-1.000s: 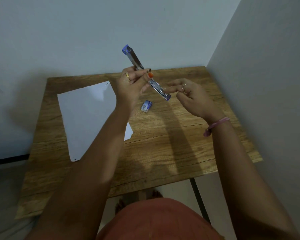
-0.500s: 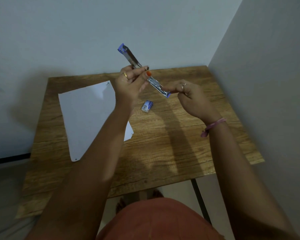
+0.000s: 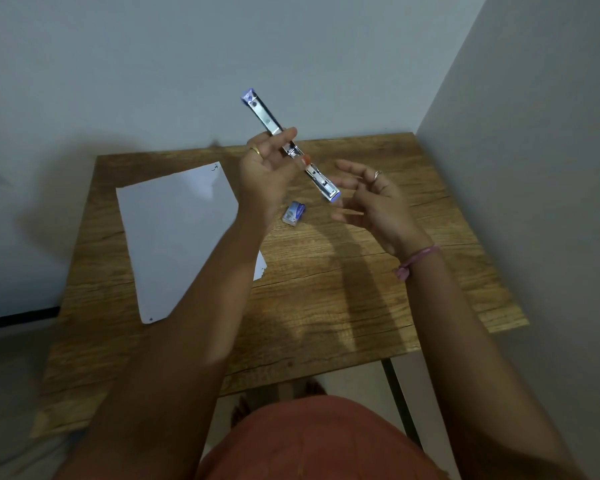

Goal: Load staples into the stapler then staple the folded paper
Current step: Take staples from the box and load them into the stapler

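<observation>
My left hand (image 3: 269, 171) holds a metal stapler (image 3: 266, 116) with blue ends, swung fully open into one long bar. The bar slants from upper left to lower right above the wooden table (image 3: 343, 306). My grip is at its hinge in the middle. My right hand (image 3: 374, 202) hovers just right of the stapler's lower end, fingers spread and curled, not touching it; whether staples sit between those fingers I cannot tell. A small blue and white staple box (image 3: 294, 213) lies on the table below the stapler. White paper (image 3: 177, 233) lies flat on the left, partly under my left forearm.
The table stands in a corner, with walls close behind it and to its right. A dark metal table leg (image 3: 400, 403) shows below the front edge. My orange-clad lap fills the bottom of the view.
My right hand touched the stapler's lower end half a second ago, and has drawn back to the right and spread its fingers. The stapler stays in my left hand.
</observation>
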`<state>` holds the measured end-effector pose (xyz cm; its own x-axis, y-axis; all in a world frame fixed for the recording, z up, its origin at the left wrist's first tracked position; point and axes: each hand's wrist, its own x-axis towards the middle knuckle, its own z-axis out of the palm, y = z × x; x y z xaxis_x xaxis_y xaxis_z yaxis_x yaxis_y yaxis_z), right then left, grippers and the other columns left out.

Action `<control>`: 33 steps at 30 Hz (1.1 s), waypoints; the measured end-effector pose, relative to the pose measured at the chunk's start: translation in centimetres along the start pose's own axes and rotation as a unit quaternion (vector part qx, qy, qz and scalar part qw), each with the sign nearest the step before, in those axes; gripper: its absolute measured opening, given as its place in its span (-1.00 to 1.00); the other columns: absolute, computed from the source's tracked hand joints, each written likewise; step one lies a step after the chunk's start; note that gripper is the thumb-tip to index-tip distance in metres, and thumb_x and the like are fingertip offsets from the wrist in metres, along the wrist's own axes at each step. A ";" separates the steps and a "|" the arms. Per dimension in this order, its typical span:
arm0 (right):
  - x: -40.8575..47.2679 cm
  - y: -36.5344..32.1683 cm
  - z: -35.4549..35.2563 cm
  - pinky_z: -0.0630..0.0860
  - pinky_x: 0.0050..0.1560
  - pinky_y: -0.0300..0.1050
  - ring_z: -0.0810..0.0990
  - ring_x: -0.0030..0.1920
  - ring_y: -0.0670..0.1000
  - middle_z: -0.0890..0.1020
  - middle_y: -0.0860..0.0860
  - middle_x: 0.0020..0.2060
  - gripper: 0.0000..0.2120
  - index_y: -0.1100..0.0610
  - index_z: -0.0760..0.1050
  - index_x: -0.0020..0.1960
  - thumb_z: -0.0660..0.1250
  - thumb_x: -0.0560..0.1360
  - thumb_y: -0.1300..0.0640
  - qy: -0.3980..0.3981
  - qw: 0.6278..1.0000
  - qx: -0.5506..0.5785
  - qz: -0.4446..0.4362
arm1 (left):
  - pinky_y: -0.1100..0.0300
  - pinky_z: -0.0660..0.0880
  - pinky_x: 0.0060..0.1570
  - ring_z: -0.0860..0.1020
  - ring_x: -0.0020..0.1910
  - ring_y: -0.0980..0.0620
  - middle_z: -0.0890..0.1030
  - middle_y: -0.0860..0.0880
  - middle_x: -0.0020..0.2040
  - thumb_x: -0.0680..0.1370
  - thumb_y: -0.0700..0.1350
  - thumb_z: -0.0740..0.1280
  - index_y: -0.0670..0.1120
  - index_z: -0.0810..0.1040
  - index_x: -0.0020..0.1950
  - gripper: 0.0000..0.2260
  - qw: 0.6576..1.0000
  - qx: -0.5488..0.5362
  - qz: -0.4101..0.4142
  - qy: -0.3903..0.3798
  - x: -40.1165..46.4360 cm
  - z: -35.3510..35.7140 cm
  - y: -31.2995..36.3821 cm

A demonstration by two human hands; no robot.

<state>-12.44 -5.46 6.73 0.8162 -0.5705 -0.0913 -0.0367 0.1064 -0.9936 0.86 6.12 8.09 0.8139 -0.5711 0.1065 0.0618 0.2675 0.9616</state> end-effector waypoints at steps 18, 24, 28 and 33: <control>-0.6 1.5 0.9 0.57 0.05 -0.20 0.67 0.05 -0.03 0.72 -0.04 -0.06 -0.58 0.16 0.49 0.22 0.40 0.41 0.44 -0.019 0.998 -0.008 -0.052 | -0.17 0.53 0.15 0.58 0.16 -0.20 0.53 -0.27 0.24 0.53 -0.41 0.30 -0.01 -0.12 0.56 -0.20 0.998 -0.041 0.024 0.051 -0.1 -0.3 -1.3; -0.5 1.9 1.0 0.59 0.08 -0.15 0.67 0.02 0.00 0.69 0.12 0.00 -0.69 0.22 0.54 0.17 0.40 0.44 0.38 0.025 0.996 0.030 -0.074 | 0.06 0.55 0.14 0.59 0.13 -0.02 0.57 -0.20 0.24 0.55 -0.32 0.31 -0.19 0.40 0.40 -0.59 0.991 -0.118 -0.054 0.030 0.0 -1.7 -2.5; -0.1 1.9 0.8 0.61 0.03 -0.13 0.68 -0.01 0.01 0.72 0.05 -0.10 -0.75 0.16 0.57 0.11 0.39 0.46 0.35 0.057 0.991 0.083 -0.085 | 0.05 0.57 0.13 0.63 0.03 0.01 0.63 -0.07 0.07 0.56 -0.35 0.27 -0.19 0.45 0.34 -0.65 0.984 -0.144 -0.093 -0.038 -0.7 -2.2 -3.1; 0.6 1.5 0.6 0.60 0.05 -0.08 0.67 -0.02 0.03 0.71 0.05 -0.13 -0.77 0.22 0.59 0.12 0.42 0.46 0.26 0.059 0.993 0.058 -0.086 | 0.05 0.56 0.15 0.63 0.12 -0.05 0.66 -0.03 0.12 0.56 -0.37 0.24 -0.16 0.48 0.32 -0.66 0.972 -0.114 -0.155 -0.137 -2.6 -1.8 -4.2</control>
<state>-11.63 -5.13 5.21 0.7304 -0.6799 0.0653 0.1703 0.0886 -0.9814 -0.43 7.91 3.33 0.5541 -0.8280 -0.0860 0.4306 0.1967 0.8808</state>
